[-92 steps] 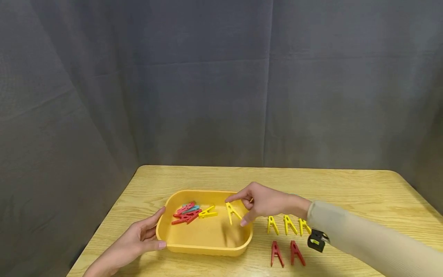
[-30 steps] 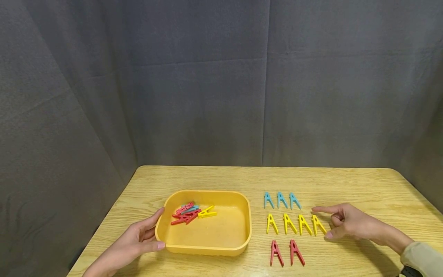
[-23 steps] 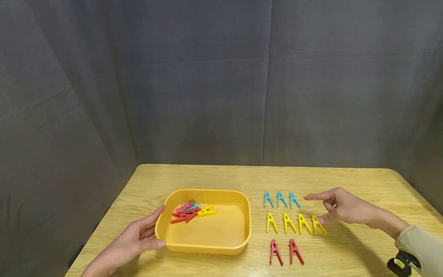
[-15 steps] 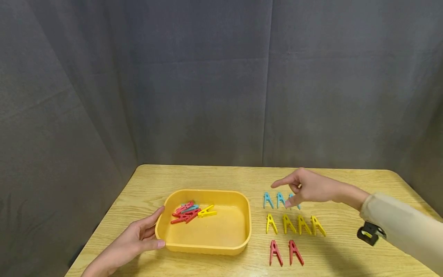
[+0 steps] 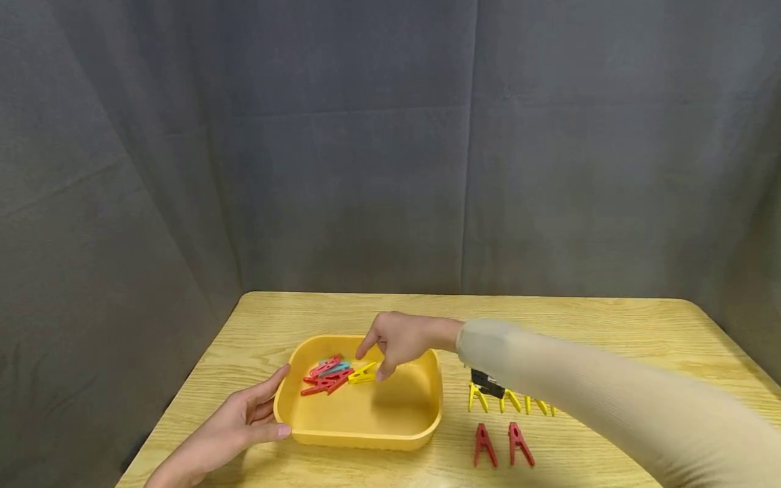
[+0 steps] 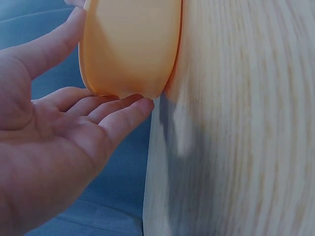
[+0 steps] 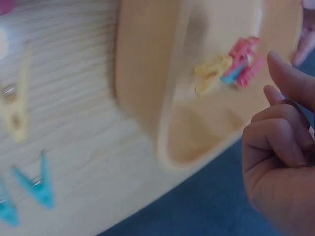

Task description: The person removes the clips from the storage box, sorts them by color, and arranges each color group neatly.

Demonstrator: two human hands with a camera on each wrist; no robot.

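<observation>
Right hand [image 5: 399, 339] reaching over the shallow yellow plastic tray [image 5: 366, 434], forefinger and thumb spread apart and pointing down, remaining fingers curled into the palm, nothing held. Thumb tip just beside the yellow plastic clothespin [image 5: 363, 373] lying in the tray; whether touching it, cannot tell. Seen from the right wrist, same hand [image 7: 280, 132] with fingers folded, forefinger extended toward the tray's contents [image 7: 212, 73].

Left hand [image 5: 238, 423] resting flat on the light wooden table [image 5: 610, 325], fingers straight and relaxed, fingertips and thumb against the tray's near left corner. From the left wrist, palm open [image 6: 64, 132], fingertips touching the rounded tray wall [image 6: 130, 44], thumb along its far side, nothing gripped.

Inside the tray, toward its far left part, a small heap: red plastic clothespins [image 5: 326, 379], one blue plastic clothespin [image 5: 337, 370] among them, the yellow one at the heap's right edge.

Right of the tray, on the table, a row of yellow clothespins [image 5: 478, 400] partly hidden under the beige sleeve [image 5: 579, 393], and nearer, two red clothespins [image 5: 500, 444] side by side. Black wrist-worn device [image 5: 486, 383] under the forearm. From the right wrist, blue clothespins [image 7: 34, 184] on the table outside the tray. Grey cloth backdrop [image 5: 390, 149] behind the table.
</observation>
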